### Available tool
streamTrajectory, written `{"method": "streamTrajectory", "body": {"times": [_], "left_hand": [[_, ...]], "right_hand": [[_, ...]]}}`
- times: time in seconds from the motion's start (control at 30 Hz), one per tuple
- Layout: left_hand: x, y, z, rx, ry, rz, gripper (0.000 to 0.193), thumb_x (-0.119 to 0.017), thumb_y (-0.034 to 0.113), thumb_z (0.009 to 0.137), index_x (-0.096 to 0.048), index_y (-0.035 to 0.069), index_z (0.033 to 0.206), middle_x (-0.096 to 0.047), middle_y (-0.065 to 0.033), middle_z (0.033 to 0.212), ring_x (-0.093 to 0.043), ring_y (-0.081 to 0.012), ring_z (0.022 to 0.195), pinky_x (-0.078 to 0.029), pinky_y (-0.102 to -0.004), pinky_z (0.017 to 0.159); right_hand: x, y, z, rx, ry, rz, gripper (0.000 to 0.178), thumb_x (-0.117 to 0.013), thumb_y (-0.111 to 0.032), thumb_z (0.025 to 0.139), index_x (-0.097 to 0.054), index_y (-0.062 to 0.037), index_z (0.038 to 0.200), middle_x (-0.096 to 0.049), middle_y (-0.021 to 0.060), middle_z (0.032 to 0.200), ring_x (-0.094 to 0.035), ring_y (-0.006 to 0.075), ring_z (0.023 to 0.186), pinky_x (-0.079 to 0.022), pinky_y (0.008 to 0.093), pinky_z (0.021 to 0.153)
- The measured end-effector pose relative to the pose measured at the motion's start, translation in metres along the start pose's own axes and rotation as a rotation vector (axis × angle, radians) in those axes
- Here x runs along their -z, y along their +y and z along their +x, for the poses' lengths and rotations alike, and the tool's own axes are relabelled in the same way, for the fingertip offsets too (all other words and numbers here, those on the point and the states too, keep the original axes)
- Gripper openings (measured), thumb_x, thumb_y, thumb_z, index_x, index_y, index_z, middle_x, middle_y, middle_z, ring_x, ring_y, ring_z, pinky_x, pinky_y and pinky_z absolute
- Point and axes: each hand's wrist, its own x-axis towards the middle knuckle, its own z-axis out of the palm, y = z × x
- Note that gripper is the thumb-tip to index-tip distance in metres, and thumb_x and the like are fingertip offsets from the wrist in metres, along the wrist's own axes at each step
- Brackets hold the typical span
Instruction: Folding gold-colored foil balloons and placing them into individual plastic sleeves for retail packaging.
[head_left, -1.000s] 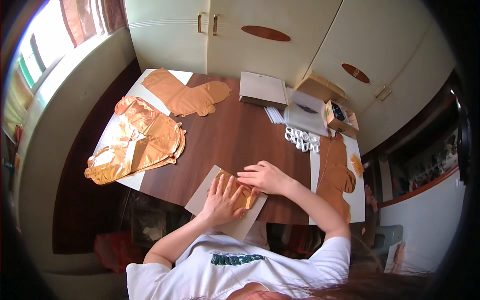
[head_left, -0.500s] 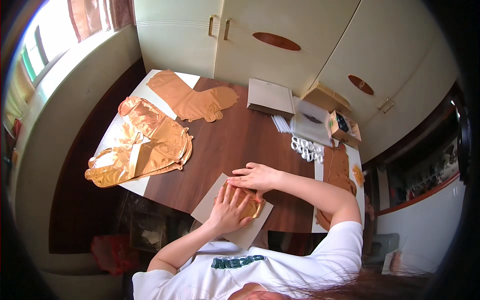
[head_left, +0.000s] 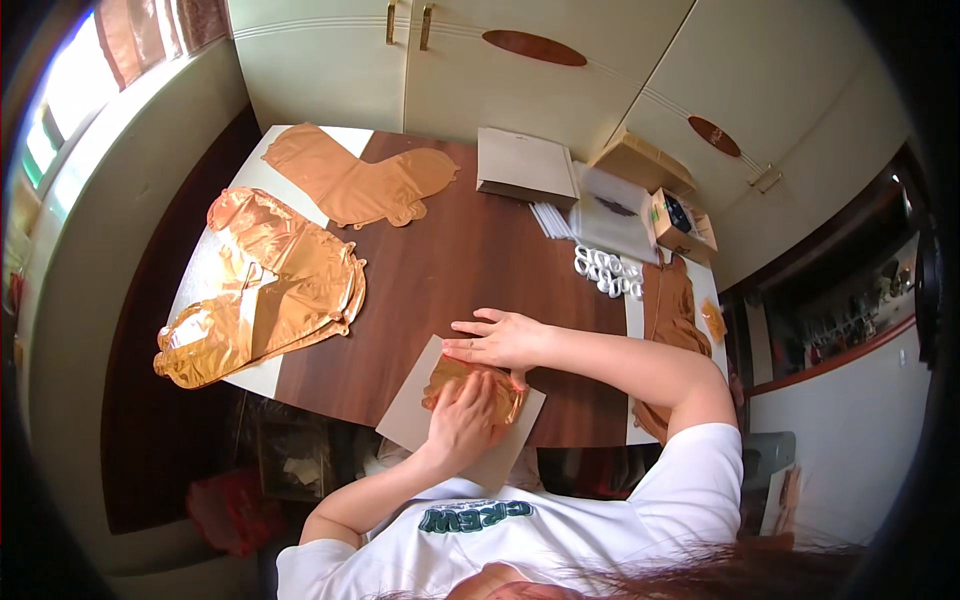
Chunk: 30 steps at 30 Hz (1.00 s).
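A folded gold foil balloon (head_left: 445,378) lies on a grey card (head_left: 405,413) at the table's near edge. My left hand (head_left: 465,415) is on the foil with its fingers bent and drawn together. Its fingertips are partly hidden, and the foil beneath them looks gathered. Stretched flat across the far side of the bundle, my right hand (head_left: 500,338) has its fingers apart and its thumb down by the foil's right side. Both hands cover much of the balloon.
Flat gold foil balloons (head_left: 290,270) lie at the left, with a matte one (head_left: 365,185) behind. White rings (head_left: 608,272), white sticks (head_left: 550,221), a grey box (head_left: 527,165) and an open carton (head_left: 683,225) stand back right. More brown foil (head_left: 668,310) covers the right edge.
My left hand has gone from spread flat to bent, gathered fingers on the foil. My right hand stays laid across its far side. The whole view has shifted slightly.
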Motion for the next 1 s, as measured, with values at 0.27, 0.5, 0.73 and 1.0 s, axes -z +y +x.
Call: {"method": "streamTrajectory", "body": {"times": [0.27, 0.5, 0.73, 1.0], "left_hand": [[0.005, 0.000, 0.012, -0.068, 0.032, -0.032, 0.055, -0.052, 0.045, 0.082, -0.055, 0.006, 0.122, -0.049, -0.0090, 0.128, -0.043, -0.0209, 0.115, -0.036, -0.0381, 0.086], [0.007, 0.003, 0.021, -0.040, -0.009, -0.085, 0.055, -0.053, 0.047, 0.081, -0.056, 0.008, 0.120, -0.050, -0.0091, 0.124, -0.045, -0.0225, 0.108, -0.036, -0.0381, 0.087], [-0.001, 0.004, 0.015, 0.069, 0.006, -0.105, 0.068, -0.058, 0.058, 0.075, -0.047, 0.022, 0.131, -0.046, -0.0170, 0.127, -0.035, -0.0373, 0.124, -0.030, -0.0485, 0.098], [0.012, -0.004, 0.007, 0.053, -0.047, -0.200, 0.070, -0.060, 0.061, 0.072, -0.045, 0.030, 0.133, -0.045, -0.0195, 0.130, -0.032, -0.0443, 0.125, -0.027, -0.0535, 0.100]], "right_hand": [[0.007, -0.001, 0.000, -0.007, -0.056, -0.043, 0.128, -0.083, -0.048, 0.040, -0.018, -0.0150, 0.145, -0.020, -0.0037, 0.151, -0.018, 0.0214, 0.140, -0.018, 0.0456, 0.112], [0.008, -0.003, 0.001, -0.022, -0.071, -0.040, 0.135, -0.084, -0.048, 0.036, -0.014, -0.0170, 0.146, -0.019, -0.0036, 0.151, -0.017, 0.0216, 0.140, -0.017, 0.0459, 0.112], [0.002, -0.001, 0.000, -0.024, -0.052, -0.043, 0.139, -0.084, -0.048, 0.033, -0.009, -0.0192, 0.147, -0.018, -0.0037, 0.152, -0.016, 0.0223, 0.140, -0.018, 0.0461, 0.112], [0.009, -0.006, 0.002, -0.044, -0.095, -0.052, 0.142, -0.085, -0.049, 0.030, -0.009, -0.0195, 0.147, -0.016, -0.0038, 0.152, -0.015, 0.0220, 0.140, -0.017, 0.0462, 0.112]]}}
